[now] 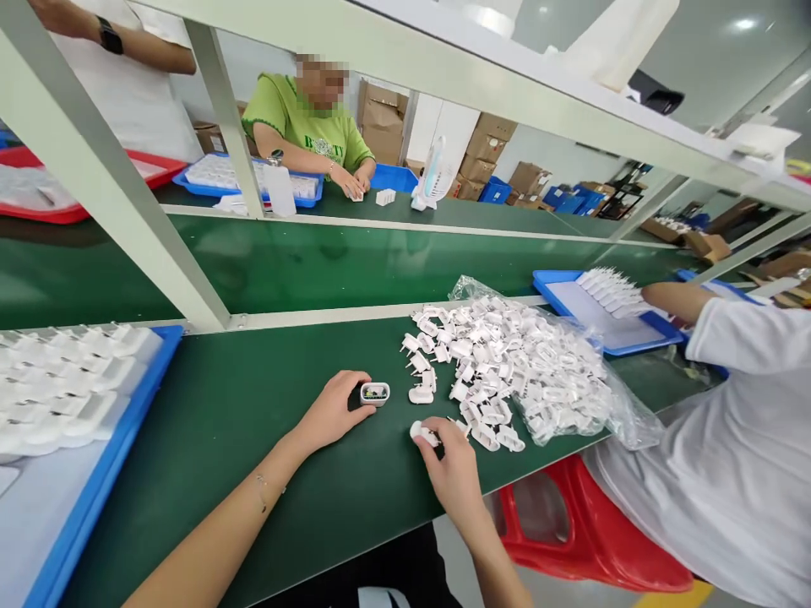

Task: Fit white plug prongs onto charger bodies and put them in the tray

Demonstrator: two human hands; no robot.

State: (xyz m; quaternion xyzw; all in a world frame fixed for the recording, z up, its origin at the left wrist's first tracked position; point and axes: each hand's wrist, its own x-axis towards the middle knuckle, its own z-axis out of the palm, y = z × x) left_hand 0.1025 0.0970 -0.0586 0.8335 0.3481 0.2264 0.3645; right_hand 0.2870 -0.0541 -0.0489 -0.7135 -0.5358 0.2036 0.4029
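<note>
My left hand [339,409] grips a white plastic charger housing [375,393], its open end facing me with a green circuit board showing inside. Between the fingers of my right hand [451,460] is a white plug cap [423,434], partly covered by the fingertips. Just beyond that hand lies a big heap of similar white plug caps [500,355], some with pins showing. Part of the heap rests on a clear plastic bag [634,414]. A few caps stand loose at its left side, near the housing.
A blue tray [143,405] with rows of white housings stands at left. Another blue tray [608,325] lies at right, beside a seated co-worker [741,405]. White frame posts [158,228] rise behind my work surface. Across the green belt [355,262] sits a person in green [304,127].
</note>
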